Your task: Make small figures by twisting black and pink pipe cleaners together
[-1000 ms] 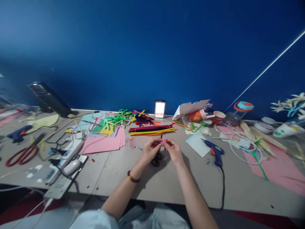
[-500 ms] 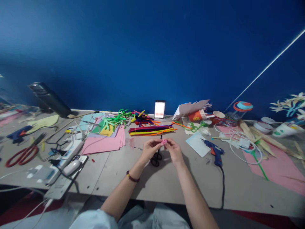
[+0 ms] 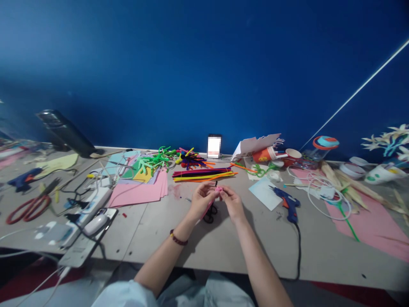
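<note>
My left hand (image 3: 203, 199) and my right hand (image 3: 232, 202) meet above the middle of the table, fingertips pinched together. Between them is a small pink pipe cleaner (image 3: 218, 189), bunched at the fingertips. A pink strand hangs down beside my left palm. Black-handled scissors (image 3: 209, 216) lie on the table below, partly hidden by my left hand. Just beyond the hands rests a bundle of pipe cleaners (image 3: 203, 174) in purple, yellow and orange.
A blue glue gun (image 3: 289, 204) lies to the right by a pale blue sheet (image 3: 266, 192). Pink paper (image 3: 137, 192) and green pipe cleaners (image 3: 156, 161) lie left. Farther left are red-handled scissors (image 3: 28, 209) and a power strip (image 3: 91, 209). A phone (image 3: 214, 147) stands against the wall.
My left fingers have shifted slightly around the pink pipe cleaner, and a pink strand now shows below my left hand. The table items stay in place.
</note>
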Demonstrator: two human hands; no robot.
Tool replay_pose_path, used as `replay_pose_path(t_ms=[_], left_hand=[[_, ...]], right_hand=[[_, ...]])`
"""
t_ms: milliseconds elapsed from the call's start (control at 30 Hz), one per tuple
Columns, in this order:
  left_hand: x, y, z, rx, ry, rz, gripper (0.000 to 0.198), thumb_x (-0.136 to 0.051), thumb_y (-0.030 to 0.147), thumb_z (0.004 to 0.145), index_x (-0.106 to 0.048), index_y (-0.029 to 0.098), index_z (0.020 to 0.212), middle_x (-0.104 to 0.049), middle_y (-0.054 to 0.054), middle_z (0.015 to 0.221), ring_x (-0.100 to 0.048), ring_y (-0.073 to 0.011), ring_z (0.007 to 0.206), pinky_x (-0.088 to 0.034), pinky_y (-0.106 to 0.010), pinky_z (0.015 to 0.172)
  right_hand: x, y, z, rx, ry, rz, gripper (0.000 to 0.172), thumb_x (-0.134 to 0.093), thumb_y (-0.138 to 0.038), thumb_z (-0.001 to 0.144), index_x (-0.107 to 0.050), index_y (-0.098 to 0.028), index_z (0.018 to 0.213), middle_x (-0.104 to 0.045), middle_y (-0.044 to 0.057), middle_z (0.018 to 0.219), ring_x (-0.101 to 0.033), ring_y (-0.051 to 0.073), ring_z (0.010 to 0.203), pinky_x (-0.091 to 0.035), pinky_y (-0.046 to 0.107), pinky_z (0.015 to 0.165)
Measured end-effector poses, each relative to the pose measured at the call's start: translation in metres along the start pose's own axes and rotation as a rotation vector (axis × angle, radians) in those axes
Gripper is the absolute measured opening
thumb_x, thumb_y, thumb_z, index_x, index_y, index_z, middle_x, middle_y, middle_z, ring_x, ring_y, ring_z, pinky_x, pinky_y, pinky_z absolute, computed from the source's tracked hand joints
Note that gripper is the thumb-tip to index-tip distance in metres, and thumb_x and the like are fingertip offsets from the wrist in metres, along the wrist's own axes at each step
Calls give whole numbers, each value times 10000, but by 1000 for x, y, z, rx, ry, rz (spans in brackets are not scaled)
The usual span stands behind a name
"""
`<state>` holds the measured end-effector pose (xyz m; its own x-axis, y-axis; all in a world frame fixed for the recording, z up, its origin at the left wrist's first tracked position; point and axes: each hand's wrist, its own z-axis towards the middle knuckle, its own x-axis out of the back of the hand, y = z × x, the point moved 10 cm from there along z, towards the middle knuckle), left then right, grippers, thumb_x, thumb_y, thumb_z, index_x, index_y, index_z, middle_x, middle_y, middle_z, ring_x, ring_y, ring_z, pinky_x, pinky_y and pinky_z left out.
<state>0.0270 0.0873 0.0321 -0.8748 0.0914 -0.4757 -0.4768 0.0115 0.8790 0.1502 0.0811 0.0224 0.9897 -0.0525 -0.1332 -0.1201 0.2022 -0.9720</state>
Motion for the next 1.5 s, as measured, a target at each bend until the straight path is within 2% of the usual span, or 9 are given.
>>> replay_pose_path(t_ms=[367, 500, 633, 800, 967, 1100, 1267, 1367, 1500], left_hand=[[4, 6, 2, -159, -17, 208, 169, -743, 290, 668, -739, 167, 785, -707, -76, 873, -640, -186, 847, -508, -302, 803], [6, -1, 4, -78, 1, 140, 207, -766, 298, 632, -738, 163, 787, -717, -80, 878, -647, -193, 851, -508, -312, 817], [9, -14, 5, 56, 26, -3, 250, -790, 290, 603, -732, 143, 797, -725, -82, 812, -663, -173, 752, -515, -300, 775], [12, -23, 7, 155, 43, -124, 274, -820, 263, 566, -717, 121, 775, -723, -79, 769, -668, -151, 703, -512, -263, 743], [5, -32, 5, 272, -24, -203, 311, -859, 251, 479, -692, 111, 700, -712, -59, 691, -650, -134, 605, -520, -261, 680], [1, -36, 2, 317, -76, -229, 314, -864, 240, 458, -681, 114, 680, -708, -59, 692, -649, -143, 616, -522, -277, 679], [-4, -40, 0, 338, -147, -253, 311, -864, 255, 455, -685, 118, 669, -704, -59, 682, -619, -122, 556, -500, -258, 608], [-5, -40, 0, 348, -169, -257, 311, -864, 254, 456, -688, 119, 674, -703, -54, 677, -615, -117, 546, -490, -243, 587], [-6, -40, -1, 351, -178, -256, 301, -861, 246, 472, -690, 117, 684, -703, -56, 688, -621, -121, 565, -489, -245, 597]], right_hand=[[-2, 3, 1, -4, -13, -37, 287, -593, -435, 791, -709, -227, 952, -636, 43, 918, -533, 151, 714, -445, 263, 591], [0, 5, 2, -53, -1, -57, 360, -609, -469, 756, -694, -226, 1007, -629, 67, 1039, -563, 164, 782, -469, 264, 600], [16, -5, 2, -105, 123, -107, 440, -603, -484, 746, -644, -209, 1088, -640, 71, 999, -570, 159, 771, -484, 264, 614], [39, -24, 21, -11, 231, -222, 372, -527, -461, 800, -645, -178, 1009, -657, 88, 976, -587, 179, 784, -491, 292, 656], [13, -16, 73, 181, -2, -614, 259, -443, -272, 834, -664, -171, 926, -666, 98, 983, -591, 218, 951, -448, 365, 872], [-15, 1, 98, 272, -149, -919, 349, -387, -164, 858, -603, -180, 1131, -612, 95, 1172, -520, 213, 1108, -379, 370, 971], [-24, 23, 103, 168, -207, -1243, 405, -481, -173, 850, -527, -194, 1252, -605, 117, 1135, -509, 262, 1068, -407, 375, 879], [-27, 28, 97, 127, -248, -1378, 330, -495, -128, 828, -601, -192, 1134, -601, 116, 1051, -530, 253, 1014, -421, 323, 794], [-26, 16, 87, 147, -189, -1467, 311, -425, -71, 834, -602, -204, 1052, -593, 116, 1031, -560, 229, 952, -416, 291, 707]])
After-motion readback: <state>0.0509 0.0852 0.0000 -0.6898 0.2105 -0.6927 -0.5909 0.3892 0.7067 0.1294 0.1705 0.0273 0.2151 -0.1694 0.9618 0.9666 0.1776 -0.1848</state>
